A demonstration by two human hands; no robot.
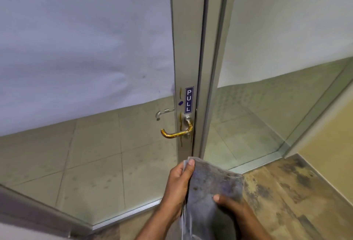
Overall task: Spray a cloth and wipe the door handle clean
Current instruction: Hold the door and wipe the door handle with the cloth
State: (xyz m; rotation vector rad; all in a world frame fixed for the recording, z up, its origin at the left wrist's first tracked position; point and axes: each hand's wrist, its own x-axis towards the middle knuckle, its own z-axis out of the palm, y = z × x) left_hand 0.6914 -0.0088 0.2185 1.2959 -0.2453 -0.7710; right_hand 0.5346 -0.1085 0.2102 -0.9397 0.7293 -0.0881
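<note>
A metal lever door handle (176, 132) sticks out from the grey door frame, smeared with yellow-brown grime. More streaks run down the frame beside it. Below the handle I hold a grey cloth (214, 186) with both hands. My left hand (178, 184) pinches its upper left edge, thumb on top. Gripping the cloth's lower right part is my right hand (235, 213), thumb pressed on the fabric. The cloth shows a few dark spots. No spray bottle is in view.
A blue PULL sticker (189, 99) sits on the frame above the handle. The glass door (86, 48) has frosted film on its upper part; a second handle (164, 112) shows through the glass. A fixed glass panel (267, 106) stands to the right, patterned floor (296, 192) below.
</note>
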